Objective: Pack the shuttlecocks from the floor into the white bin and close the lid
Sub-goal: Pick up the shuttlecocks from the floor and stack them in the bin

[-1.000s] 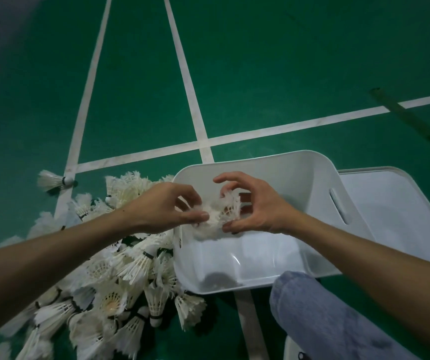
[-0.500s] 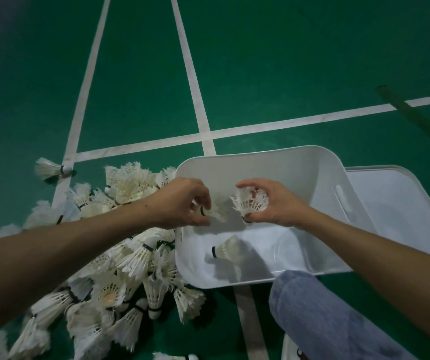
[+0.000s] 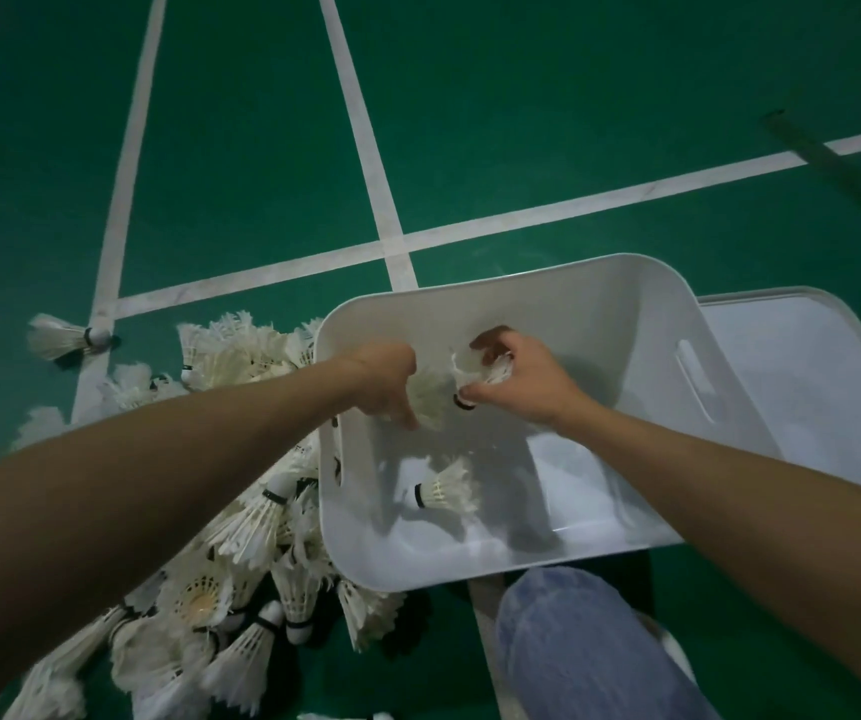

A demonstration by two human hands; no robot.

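Two hands inside the bin (image 3: 470,304). Our left hand (image 3: 384,381) curls round a shuttlecock (image 3: 429,398); our right hand (image 3: 527,381) pinches a second (image 3: 490,367). We should loosen both low, beside the third (image 3: 446,491) beneath, sparing feathers. Pile (image 3: 241,537) lies left of the left hand.

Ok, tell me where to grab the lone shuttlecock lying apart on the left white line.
The lone shuttlecock lies on its side, cork pointing right, feathers flaring left. Pinch the cork end from above, coming from the right; the feathers look fragile.
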